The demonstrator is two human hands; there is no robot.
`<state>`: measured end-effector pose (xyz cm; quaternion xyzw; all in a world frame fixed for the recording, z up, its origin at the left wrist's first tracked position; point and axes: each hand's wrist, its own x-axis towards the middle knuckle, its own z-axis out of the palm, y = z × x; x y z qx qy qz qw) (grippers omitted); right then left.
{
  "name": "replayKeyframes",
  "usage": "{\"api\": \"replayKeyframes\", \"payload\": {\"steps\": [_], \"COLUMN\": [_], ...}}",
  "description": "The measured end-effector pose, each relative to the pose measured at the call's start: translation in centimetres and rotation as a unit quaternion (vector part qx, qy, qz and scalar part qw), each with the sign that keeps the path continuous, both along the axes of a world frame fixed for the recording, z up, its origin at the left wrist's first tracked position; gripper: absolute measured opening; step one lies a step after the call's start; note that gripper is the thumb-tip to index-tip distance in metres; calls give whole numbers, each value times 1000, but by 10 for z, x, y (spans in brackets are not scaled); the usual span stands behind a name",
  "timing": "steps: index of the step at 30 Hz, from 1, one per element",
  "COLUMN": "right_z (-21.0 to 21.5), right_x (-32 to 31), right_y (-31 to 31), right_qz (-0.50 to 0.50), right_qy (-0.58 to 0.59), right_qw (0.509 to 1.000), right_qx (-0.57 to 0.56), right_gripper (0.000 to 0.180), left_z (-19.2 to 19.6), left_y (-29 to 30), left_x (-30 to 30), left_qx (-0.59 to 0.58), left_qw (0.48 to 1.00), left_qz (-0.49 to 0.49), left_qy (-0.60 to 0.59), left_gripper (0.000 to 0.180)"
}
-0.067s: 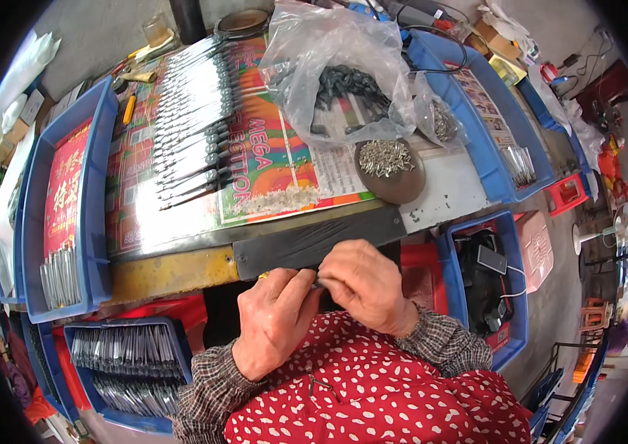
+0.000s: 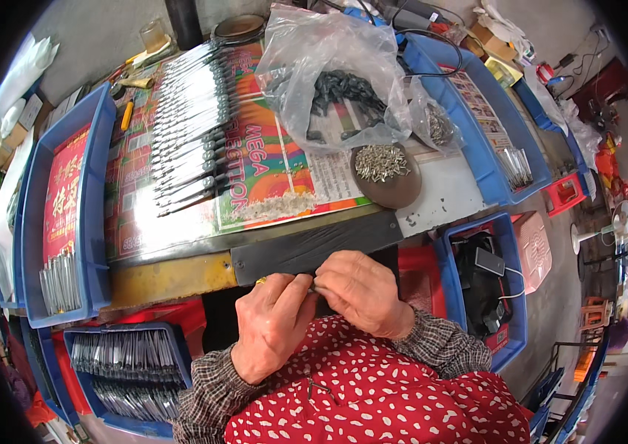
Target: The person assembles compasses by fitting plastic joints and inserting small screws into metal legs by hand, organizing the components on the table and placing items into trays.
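Note:
My left hand [image 2: 272,320] and my right hand [image 2: 365,293] meet fingertip to fingertip just in front of the dark pad [image 2: 314,243] on the table's edge. Both are closed in a pinch around something small and dark that the fingers mostly hide. Beyond them on the table lies a long row of shiny metal pieces with dark ends [image 2: 189,133]. Right of the row, a clear plastic bag [image 2: 284,52] lies open with black parts [image 2: 347,92] inside. A round brown dish [image 2: 394,194] near the edge bears a heap of small metal pins [image 2: 382,161].
Blue bins [image 2: 101,222] flank the table on the left, and another blue bin [image 2: 488,166] on the right. Below left, a blue crate [image 2: 180,362] holds rows of metal pieces. A lower right bin [image 2: 517,296] contains a grey power bank [image 2: 489,260]. A yellow-handled tool [image 2: 127,115] lies at left.
The view has shifted slightly. My hands remain pinched together in nearly the same place, with the right fingers turned a little.

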<state>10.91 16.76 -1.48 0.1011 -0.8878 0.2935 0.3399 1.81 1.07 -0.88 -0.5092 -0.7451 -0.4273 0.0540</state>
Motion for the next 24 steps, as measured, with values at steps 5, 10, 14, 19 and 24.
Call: {"api": "replayKeyframes", "payload": {"steps": [5,10,14,19,24], "right_z": [-5,6,16,9,2], "right_x": [6,4,0,-1,0], "right_y": [2,18,55,94,103], "right_qz": [-13,-6,-142,-248,-256], "right_qy": [13,9,-1,-69,-108], "right_qw": [997,999,988,961,952], "right_qx": [80,49,55,97,125], "right_gripper": [29,28,26,34,43], "left_z": [0,7,6,4,5], "left_y": [3,7,12,12,11], "left_x": [3,-1,-7,-9,-12], "left_qx": [-14,-10,-17,-14,-18], "left_qw": [1000,1000,1000,1000,1000], "left_qz": [8,10,16,12,16], "left_qy": [-19,-3,-2,5,5], "left_gripper": [33,34,34,31,30]}}
